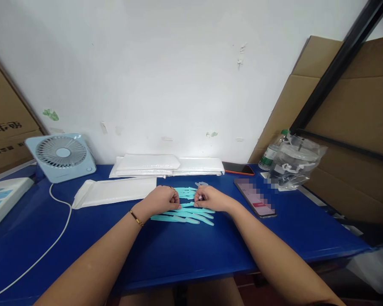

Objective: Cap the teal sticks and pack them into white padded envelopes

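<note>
A: Hands at centre of the glossy blue tabletop (185, 255). What does each hold?

B: The left hand (161, 199) is curled into a loose fist, knuckles resting on the fan of slim turquoise plastic sticks with pale grey tips (183, 212). The right hand (210, 198) is pinched narrow on one stick's grey end; whether the left actually grips a stick cannot be told.

A: Where do the sticks lie?

B: Flat on the tabletop, overlapping, directly under and between both hands. At 10 o'clock from them lies a long white padded pouch (115, 192); at 12 o'clock, a stack of similar white pouches (169, 165); at 3 o'clock, a dark smartphone with lit screen (255, 197).

A: How would a stick handle?

B: Judged light, thin and fairly stiff, with smooth plastic that may slide on the glossy top. The tip looks the delicate part, so a pinch at mid-handle seems safest; lifting one from the top of the fan avoids scattering the others.
</note>
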`<action>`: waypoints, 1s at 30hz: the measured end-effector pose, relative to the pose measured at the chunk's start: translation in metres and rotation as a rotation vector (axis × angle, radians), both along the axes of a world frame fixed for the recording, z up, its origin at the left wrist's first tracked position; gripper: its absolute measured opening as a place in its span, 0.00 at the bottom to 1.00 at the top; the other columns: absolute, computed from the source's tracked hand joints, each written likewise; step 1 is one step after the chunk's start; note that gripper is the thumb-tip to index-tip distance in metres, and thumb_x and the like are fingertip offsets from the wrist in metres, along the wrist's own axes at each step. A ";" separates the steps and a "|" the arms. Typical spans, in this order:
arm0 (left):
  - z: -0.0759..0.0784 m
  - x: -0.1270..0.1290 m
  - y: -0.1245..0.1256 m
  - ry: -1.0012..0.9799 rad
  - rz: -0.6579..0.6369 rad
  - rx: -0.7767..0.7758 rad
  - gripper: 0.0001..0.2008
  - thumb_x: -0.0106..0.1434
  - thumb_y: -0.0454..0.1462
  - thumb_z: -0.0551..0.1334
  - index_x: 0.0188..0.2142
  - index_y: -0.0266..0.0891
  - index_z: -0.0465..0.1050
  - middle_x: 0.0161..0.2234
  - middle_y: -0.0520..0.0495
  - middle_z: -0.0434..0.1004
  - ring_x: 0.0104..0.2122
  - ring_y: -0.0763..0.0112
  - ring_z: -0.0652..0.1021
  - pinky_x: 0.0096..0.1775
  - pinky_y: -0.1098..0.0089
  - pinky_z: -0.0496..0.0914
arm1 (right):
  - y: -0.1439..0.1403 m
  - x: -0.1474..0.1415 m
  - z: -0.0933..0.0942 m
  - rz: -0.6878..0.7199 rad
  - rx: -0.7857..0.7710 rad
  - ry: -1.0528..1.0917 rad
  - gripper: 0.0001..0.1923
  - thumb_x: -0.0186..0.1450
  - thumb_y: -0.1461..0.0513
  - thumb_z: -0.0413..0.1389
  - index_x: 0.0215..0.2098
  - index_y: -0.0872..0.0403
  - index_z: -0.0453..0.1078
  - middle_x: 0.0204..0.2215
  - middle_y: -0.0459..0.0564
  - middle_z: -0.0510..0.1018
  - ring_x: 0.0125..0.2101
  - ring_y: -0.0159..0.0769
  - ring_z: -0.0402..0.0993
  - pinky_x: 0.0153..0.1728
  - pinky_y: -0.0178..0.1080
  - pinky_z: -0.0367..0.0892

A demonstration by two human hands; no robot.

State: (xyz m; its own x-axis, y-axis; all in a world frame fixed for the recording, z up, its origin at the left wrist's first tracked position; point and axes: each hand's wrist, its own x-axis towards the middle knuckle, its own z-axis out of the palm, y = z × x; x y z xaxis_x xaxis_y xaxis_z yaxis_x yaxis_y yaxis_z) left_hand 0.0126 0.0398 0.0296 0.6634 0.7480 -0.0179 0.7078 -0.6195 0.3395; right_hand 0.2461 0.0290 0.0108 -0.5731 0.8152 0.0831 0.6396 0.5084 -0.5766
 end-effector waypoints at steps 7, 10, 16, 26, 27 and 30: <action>-0.004 -0.002 0.016 -0.008 0.104 0.236 0.10 0.58 0.42 0.57 0.27 0.41 0.75 0.28 0.50 0.77 0.30 0.69 0.73 0.32 0.70 0.60 | 0.013 0.025 -0.001 -0.224 0.130 0.003 0.05 0.56 0.60 0.60 0.28 0.55 0.72 0.29 0.46 0.71 0.28 0.30 0.66 0.29 0.32 0.58; -0.005 -0.002 0.017 -0.035 0.126 0.216 0.10 0.58 0.43 0.58 0.30 0.42 0.75 0.30 0.50 0.77 0.31 0.68 0.74 0.33 0.69 0.61 | 0.012 0.034 0.004 -0.283 0.106 0.013 0.09 0.54 0.57 0.61 0.28 0.55 0.73 0.29 0.47 0.72 0.28 0.31 0.66 0.29 0.33 0.59; 0.000 0.004 0.002 -0.087 -0.007 0.090 0.12 0.58 0.46 0.57 0.30 0.43 0.75 0.32 0.50 0.76 0.31 0.70 0.73 0.31 0.72 0.62 | -0.004 0.036 0.015 0.011 -0.195 -0.032 0.12 0.49 0.54 0.64 0.27 0.54 0.75 0.25 0.46 0.73 0.25 0.31 0.66 0.24 0.32 0.58; -0.005 0.012 0.003 -0.056 0.059 0.144 0.10 0.59 0.42 0.57 0.28 0.43 0.74 0.29 0.52 0.76 0.28 0.70 0.73 0.30 0.71 0.61 | 0.002 0.018 0.009 -0.107 0.020 0.055 0.07 0.55 0.59 0.60 0.28 0.55 0.72 0.28 0.47 0.71 0.26 0.29 0.65 0.26 0.32 0.58; -0.005 0.010 0.006 -0.056 0.071 0.172 0.10 0.59 0.42 0.57 0.28 0.43 0.74 0.29 0.52 0.77 0.28 0.70 0.73 0.30 0.70 0.61 | 0.004 0.019 0.009 -0.117 0.039 0.052 0.06 0.56 0.59 0.60 0.28 0.55 0.72 0.28 0.46 0.71 0.26 0.29 0.65 0.27 0.32 0.58; -0.004 0.004 0.012 -0.023 0.108 0.242 0.10 0.60 0.42 0.56 0.27 0.42 0.74 0.29 0.51 0.77 0.30 0.68 0.74 0.32 0.69 0.61 | 0.010 0.025 0.006 -0.156 0.064 0.030 0.06 0.56 0.60 0.60 0.27 0.55 0.72 0.28 0.47 0.71 0.27 0.30 0.66 0.27 0.32 0.58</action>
State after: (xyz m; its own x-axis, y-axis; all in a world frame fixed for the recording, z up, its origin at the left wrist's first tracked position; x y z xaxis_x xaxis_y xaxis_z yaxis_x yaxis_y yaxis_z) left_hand 0.0166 0.0515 0.0257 0.5778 0.7951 0.1843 0.7679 -0.6060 0.2076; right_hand 0.2709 0.0385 0.0165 -0.4362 0.8867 0.1532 0.6966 0.4406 -0.5662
